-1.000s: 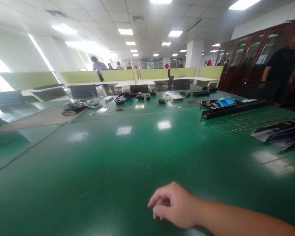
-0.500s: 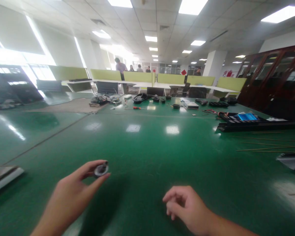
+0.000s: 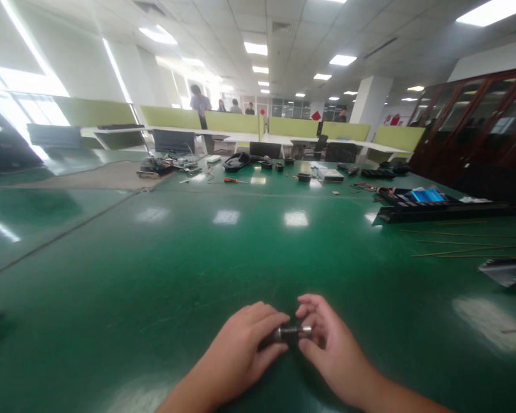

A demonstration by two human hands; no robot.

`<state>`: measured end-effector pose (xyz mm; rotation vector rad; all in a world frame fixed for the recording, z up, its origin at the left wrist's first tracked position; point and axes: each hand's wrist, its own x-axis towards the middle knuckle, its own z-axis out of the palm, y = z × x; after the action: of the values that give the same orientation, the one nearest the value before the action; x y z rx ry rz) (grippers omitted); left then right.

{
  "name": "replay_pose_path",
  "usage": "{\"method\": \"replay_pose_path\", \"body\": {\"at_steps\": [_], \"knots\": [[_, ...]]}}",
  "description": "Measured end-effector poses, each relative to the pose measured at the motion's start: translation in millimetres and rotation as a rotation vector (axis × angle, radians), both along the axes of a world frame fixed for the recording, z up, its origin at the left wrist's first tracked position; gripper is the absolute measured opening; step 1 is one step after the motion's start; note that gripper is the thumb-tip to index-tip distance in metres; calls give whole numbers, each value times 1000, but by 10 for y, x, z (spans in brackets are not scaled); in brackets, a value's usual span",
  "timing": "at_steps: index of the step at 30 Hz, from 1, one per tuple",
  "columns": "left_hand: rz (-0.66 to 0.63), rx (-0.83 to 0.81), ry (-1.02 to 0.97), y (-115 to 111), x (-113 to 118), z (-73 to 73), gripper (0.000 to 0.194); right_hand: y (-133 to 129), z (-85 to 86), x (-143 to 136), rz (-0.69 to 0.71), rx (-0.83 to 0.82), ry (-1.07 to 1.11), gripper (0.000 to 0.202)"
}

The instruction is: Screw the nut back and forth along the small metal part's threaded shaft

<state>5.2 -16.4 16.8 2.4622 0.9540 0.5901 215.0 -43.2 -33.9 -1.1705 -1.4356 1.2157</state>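
Observation:
My left hand (image 3: pixel 248 338) is closed around a small dark cylinder (image 3: pixel 289 331) with ribbed rings and a shiny silver end. The cylinder lies sideways, its silver end pointing right; its left part is hidden inside the fingers. Close on the right, my right hand (image 3: pixel 333 347) curves its fingers and thumb around the silver end. A gap shows between that thumb and the fingertips, and I cannot tell whether they touch the metal. Both hands are just above the green tabletop (image 3: pixel 189 258).
A screwdriver (image 3: pixel 234 180) with an orange handle lies farther back among small black parts and a white box (image 3: pixel 330 174). To the right are a black tray (image 3: pixel 438 211) with a blue packet (image 3: pixel 427 195), and several thin rods (image 3: pixel 464 250). People stand beyond green partitions (image 3: pixel 296 125).
My left hand has moved right with the cylinder, which has turned from end-on to sideways. My right hand has risen slightly and its fingers have come around the silver end. The view has shifted.

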Motion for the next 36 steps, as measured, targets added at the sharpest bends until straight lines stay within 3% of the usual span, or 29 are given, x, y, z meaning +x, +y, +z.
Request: {"method": "replay_pose_path", "body": {"at_steps": [4,11,21,36], "knots": [[-4,-46,-36,28,12,30,28,-13,61,3,28,-28,-19,56],[66,-85,-58,7,4,-19,42,-12,133,7,41,-32,-85,36],[59,-89,-71,-32,14,-28,35,-7,248,2,74,8,-223,22],[66,-105,10,-20,20,-14,28,8,273,7,69,3,-223,14]]}}
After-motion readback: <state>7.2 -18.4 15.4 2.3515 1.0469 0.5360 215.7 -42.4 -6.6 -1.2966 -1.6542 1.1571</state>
